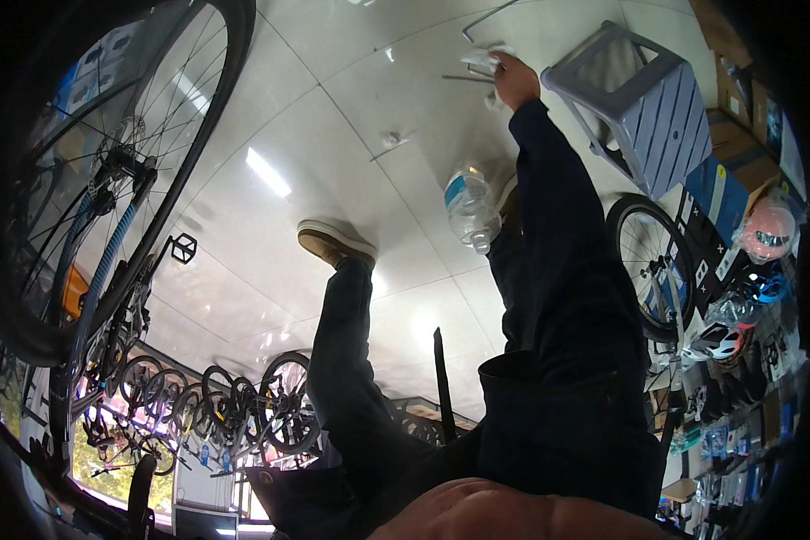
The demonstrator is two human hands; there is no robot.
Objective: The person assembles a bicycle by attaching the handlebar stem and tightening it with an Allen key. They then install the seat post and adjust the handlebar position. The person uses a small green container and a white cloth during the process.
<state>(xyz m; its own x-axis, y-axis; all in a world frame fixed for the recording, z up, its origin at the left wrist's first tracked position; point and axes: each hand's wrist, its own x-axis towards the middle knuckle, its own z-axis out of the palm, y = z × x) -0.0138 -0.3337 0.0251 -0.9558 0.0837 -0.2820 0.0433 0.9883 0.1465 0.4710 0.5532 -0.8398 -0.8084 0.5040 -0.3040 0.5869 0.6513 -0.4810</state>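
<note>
The right hand [517,85] meets crumpled white wrap [484,58] at its far left, a thin metal rod [466,79] pointing left, grip impossible to tell.

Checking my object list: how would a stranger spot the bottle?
Start at the grey stool, upper right; a dark right sleeve runs left of it. Left of that sleeve, the bottle differs from stool and brown left shoe: see-through, with a blue label.

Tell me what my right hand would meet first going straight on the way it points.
Probably the crumpled whitish wrap, right at the tip of the right hand; whether they already touch is unclear.
</note>
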